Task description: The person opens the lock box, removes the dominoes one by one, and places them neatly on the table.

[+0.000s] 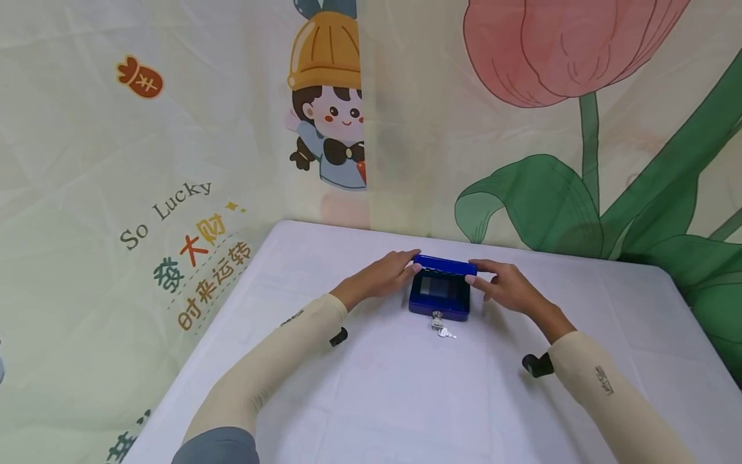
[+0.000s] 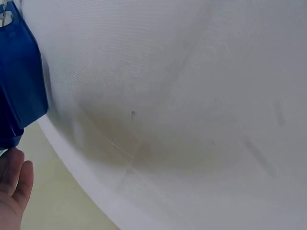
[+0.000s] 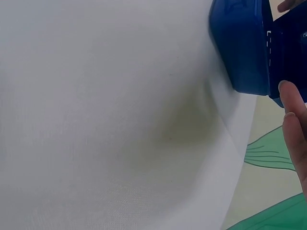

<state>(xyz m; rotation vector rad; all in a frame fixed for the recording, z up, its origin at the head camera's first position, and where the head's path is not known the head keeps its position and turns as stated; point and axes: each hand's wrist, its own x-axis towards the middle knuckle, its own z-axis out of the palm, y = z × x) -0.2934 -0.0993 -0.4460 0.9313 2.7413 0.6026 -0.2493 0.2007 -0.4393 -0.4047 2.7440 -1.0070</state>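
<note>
A small blue cash box (image 1: 438, 314) stands on the white table with its lid (image 1: 445, 265) raised at the back. Inside is a dark tray (image 1: 438, 288). A key (image 1: 446, 333) hangs from the lock at the front. My left hand (image 1: 384, 275) holds the lid's left end, thumb in front and fingers behind. At the other end my right hand (image 1: 509, 287) grips the lid likewise. In the left wrist view, the left fingers (image 2: 24, 184) meet a corner of the lid. The right wrist view has the right fingers (image 3: 293, 129) against the lid's edge.
The white-covered table (image 1: 406, 399) ends just behind the box. A printed cloth with a pink flower (image 1: 574, 51) and green leaves hangs behind it. Each forearm carries a dark wrist camera, such as the right one (image 1: 538, 365).
</note>
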